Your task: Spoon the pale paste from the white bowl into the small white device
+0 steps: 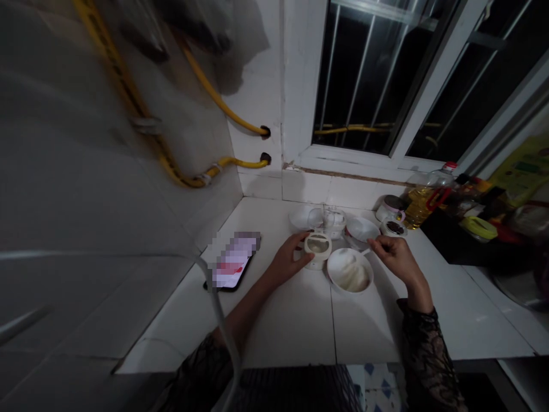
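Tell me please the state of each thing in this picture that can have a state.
left hand: gripping the round cup
white round cup: upright, held
right hand: fingers pinched, near spoon handle
white bowl: filled with white food
spoon handle: sticking out of the bowl
phone: lying flat, screen lit
oil bottle: capped, holding yellow oil
window: shut, dark outside

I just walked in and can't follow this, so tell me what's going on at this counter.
A person stands at a white tiled counter. Their left hand grips a small round white plastic container, while their right hand, fingers pinched, is held just above a white bowl of something white and creamy. A phone lies to the left; another white bowl sits behind.
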Motion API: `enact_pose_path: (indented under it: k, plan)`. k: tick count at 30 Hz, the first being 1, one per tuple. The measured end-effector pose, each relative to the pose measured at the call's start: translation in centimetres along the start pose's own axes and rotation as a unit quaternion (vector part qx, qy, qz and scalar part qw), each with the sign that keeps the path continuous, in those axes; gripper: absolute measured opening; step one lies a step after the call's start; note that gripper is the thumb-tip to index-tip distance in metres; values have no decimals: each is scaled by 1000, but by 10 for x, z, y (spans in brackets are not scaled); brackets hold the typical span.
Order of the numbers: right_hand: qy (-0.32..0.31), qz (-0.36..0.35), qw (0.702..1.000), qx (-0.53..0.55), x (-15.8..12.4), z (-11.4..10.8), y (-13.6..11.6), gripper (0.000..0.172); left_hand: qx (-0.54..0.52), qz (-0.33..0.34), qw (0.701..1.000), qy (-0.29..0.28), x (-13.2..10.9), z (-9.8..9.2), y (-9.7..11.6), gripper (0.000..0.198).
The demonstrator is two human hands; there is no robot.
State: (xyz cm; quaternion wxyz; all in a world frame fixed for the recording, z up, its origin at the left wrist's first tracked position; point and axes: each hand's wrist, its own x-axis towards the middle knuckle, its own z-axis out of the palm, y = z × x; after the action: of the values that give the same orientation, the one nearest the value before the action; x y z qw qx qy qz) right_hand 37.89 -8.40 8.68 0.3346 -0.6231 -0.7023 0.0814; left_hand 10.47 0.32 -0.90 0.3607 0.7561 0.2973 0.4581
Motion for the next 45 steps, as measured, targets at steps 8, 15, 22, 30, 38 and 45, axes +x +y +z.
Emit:
enact_pose_path:
  k: [8, 15, 22, 30, 38, 45]
  plan:
    - [-192, 11, 981, 33, -4, 9, 3, 49, 3, -7, 1000, -7, 0, -1, 4, 50]
    - [-224, 31, 967, 120, 0, 22, 9, 57, 11, -5, 1000, -8, 0, -2, 4, 49]
    - [-159, 68, 972, 158, 1, 12, 21, 61, 8, -5, 1000, -10, 0, -2, 3, 49]
    - [-118, 139, 963, 200, 1, 10, 20, 59, 11, -4, 1000, -10, 0, -1, 1, 49]
    - [-107, 158, 955, 228, 4, 11, 18, 59, 7, -6, 1000, -8, 0, 0, 2, 50]
    - [-42, 163, 946, 278, 10, 25, 4, 59, 6, -3, 1000, -11, 1, -1, 1, 50]
